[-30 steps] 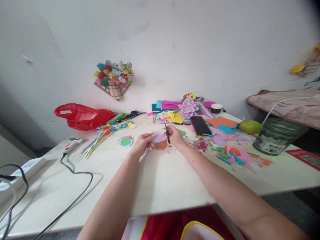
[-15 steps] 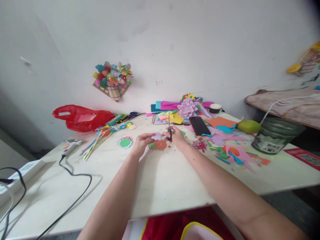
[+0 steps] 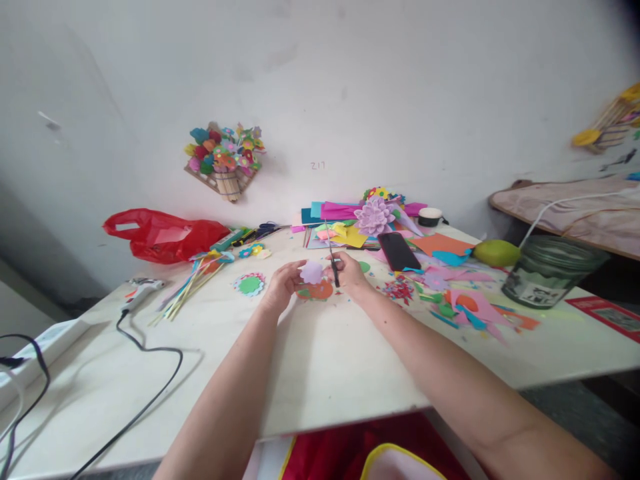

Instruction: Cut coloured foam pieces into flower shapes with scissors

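Observation:
Between the fingers of my left hand (image 3: 285,285) is a small pale purple flower-shaped cutout (image 3: 312,272). My right hand (image 3: 349,272) grips a pair of scissors (image 3: 335,267) by its dark handles, the blades pointing up and away from me. The right fingertips come close to the cutout's right edge; whether they touch it I cannot tell. Just below the cutout, an orange scalloped piece (image 3: 320,291) lies on the table, partly covered. A round green piece (image 3: 365,267) rests beyond my right hand. To the left lies a layered flower with a green centre (image 3: 249,285).
Coloured scraps (image 3: 470,303) spread to the right, near a glass jar (image 3: 550,273), a green fruit (image 3: 497,253) and a phone (image 3: 399,252). A red plastic bag (image 3: 165,237), thin sticks (image 3: 193,297) and a corded glue gun (image 3: 143,293) are on the left.
The purple cutout has turned to show more of its face. The scissors have swung away from it, their blades tilting leftward at the top.

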### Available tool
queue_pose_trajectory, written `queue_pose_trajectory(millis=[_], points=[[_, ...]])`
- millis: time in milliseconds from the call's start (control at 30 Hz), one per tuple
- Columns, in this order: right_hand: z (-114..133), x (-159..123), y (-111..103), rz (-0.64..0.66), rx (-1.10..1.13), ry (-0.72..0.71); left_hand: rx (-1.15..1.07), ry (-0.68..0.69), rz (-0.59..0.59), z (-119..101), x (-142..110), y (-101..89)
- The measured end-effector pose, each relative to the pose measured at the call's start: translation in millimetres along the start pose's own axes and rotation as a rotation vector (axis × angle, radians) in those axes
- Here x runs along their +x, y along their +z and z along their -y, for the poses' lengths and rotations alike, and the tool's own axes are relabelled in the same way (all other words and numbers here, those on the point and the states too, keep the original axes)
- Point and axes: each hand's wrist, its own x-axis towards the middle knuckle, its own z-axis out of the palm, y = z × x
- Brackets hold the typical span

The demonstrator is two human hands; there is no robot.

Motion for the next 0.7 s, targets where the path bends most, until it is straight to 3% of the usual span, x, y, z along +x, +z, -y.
queue_pose_trajectory(millis=[200, 700], points=[[1.1, -2.3, 1.8, 0.020, -0.004, -0.012, 0.112, -0.096, 0.039, 5.8, 0.4, 0.4], [3.4, -4.7, 0.5, 0.057, 0.088, 0.029, 0.104, -0.069, -0.038, 8.4, 1.9, 1.2]])
